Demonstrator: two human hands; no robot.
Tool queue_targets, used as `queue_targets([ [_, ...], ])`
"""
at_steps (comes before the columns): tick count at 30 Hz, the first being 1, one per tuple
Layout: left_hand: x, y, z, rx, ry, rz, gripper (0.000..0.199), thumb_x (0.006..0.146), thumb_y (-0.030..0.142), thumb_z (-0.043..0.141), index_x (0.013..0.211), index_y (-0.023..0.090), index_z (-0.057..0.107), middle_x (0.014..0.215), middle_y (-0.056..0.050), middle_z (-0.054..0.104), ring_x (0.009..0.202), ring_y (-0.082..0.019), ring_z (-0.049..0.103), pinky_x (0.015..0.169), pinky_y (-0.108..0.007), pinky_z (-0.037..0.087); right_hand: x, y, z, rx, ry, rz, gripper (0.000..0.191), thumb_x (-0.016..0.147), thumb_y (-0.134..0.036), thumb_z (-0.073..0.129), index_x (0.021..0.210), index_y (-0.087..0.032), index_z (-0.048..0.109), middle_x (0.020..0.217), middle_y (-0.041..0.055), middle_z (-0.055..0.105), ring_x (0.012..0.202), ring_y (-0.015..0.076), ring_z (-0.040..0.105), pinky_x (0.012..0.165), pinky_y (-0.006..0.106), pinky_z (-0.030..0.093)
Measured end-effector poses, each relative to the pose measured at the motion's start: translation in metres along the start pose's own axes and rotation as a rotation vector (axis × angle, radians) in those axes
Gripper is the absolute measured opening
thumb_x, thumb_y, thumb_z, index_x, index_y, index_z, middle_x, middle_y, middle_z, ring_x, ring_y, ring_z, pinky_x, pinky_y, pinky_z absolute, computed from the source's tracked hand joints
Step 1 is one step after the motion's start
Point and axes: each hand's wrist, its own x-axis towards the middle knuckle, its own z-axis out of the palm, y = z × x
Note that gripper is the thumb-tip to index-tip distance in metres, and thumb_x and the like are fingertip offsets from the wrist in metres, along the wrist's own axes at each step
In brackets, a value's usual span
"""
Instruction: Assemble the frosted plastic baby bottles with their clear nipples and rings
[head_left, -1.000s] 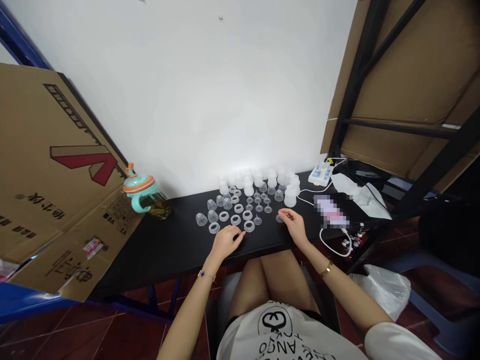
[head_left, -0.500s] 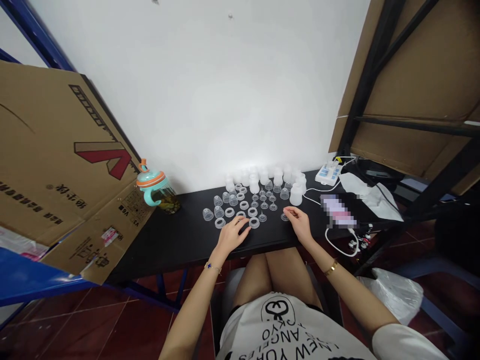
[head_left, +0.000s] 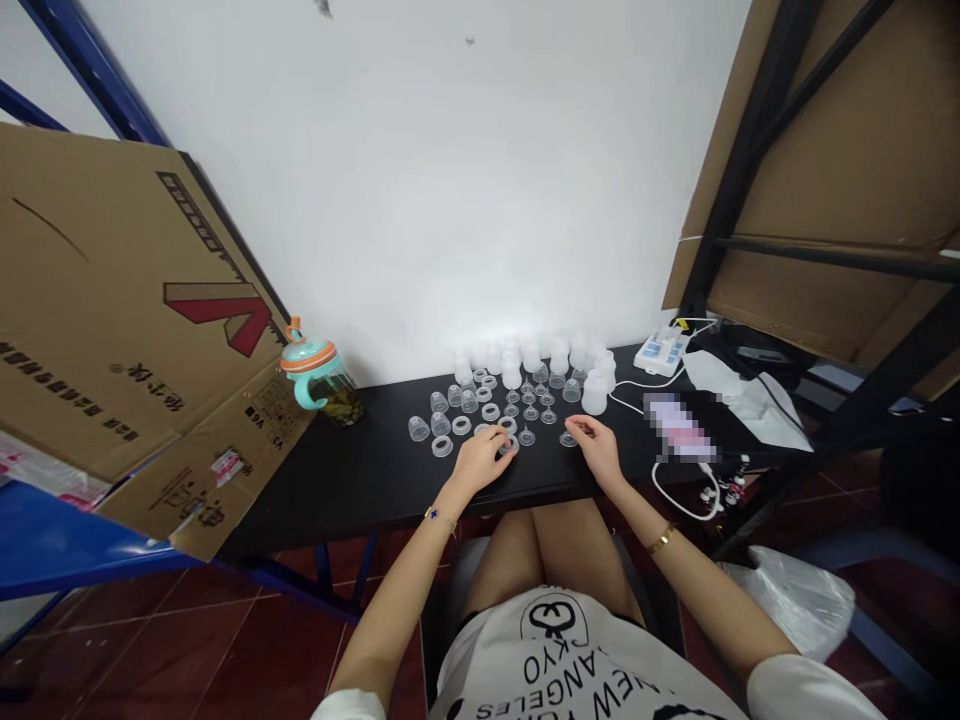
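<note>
My left hand (head_left: 481,462) has its thumb and fingers closed on a translucent screw ring (head_left: 511,446) at the front of the black table. To the right, my right hand (head_left: 598,452) pinches a clear bottle nipple (head_left: 567,439), which is close to the tabletop. Between the hands stands another clear nipple (head_left: 527,437), with several more in rows behind it. Several loose rings (head_left: 442,446) lie left of the nipples. Clear domed caps (head_left: 418,429) stand further left, and a few more among the white bottles (head_left: 595,392) at the back.
A lidded jug (head_left: 322,385) with dark contents stands at the left, beside a large cardboard box (head_left: 142,330). On the right are a phone (head_left: 681,425) with a white cable, a power strip (head_left: 661,350) and crumpled white paper (head_left: 757,400). A white wall bounds the back.
My left hand has moved right and its fingers have closed on the front ring. My right hand keeps nearly the same place with the nipple. The view has shifted slightly.
</note>
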Motion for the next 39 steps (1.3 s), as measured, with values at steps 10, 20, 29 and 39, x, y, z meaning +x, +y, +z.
queue_targets([
  [10,0.071,-0.021,-0.015,-0.995,0.336,-0.389,0.027,0.072,0.043,0.08,0.077,0.019,0.069,0.115,-0.009,0.07,0.103,-0.027,0.067,0.073,-0.032,0.056,0.046,-0.024,0.062,-0.024,0.035,-0.187,0.031,0.091,-0.049,0.054,0.094,-0.021,0.067,0.098,0.0091,0.071,0.09,0.024,0.064,0.075,0.034,0.051],
  [20,0.089,-0.03,0.029,-1.432,0.38,-0.532,0.041,0.076,0.051,0.076,0.095,0.017,0.063,0.104,-0.01,0.074,0.093,-0.025,0.075,0.074,-0.029,0.059,0.054,-0.013,0.075,-0.029,0.03,-0.162,0.038,0.099,-0.054,0.039,0.114,-0.023,0.055,0.096,0.0091,0.072,0.084,0.0229,0.07,0.06,0.031,0.056],
  [29,0.081,-0.032,0.03,-1.548,0.317,-0.562,0.04,0.076,0.043,0.08,0.1,0.017,0.061,0.094,-0.006,0.074,0.076,-0.021,0.076,0.066,-0.026,0.059,0.048,-0.004,0.076,-0.173,-0.008,-0.215,0.036,0.094,-0.056,0.048,0.103,-0.024,0.061,0.085,0.0036,0.069,0.071,0.0199,0.064,0.07,0.031,0.049],
  [39,0.078,-0.03,0.025,-1.612,0.3,-0.486,0.039,0.076,0.034,0.082,0.104,0.017,0.061,0.101,-0.009,0.074,0.097,-0.026,0.074,0.091,-0.039,0.055,0.038,-0.009,0.075,-0.219,-0.101,-0.347,0.037,0.086,-0.057,0.064,0.069,-0.024,0.064,0.075,0.0035,0.065,0.071,0.0206,0.06,0.073,0.033,0.049],
])
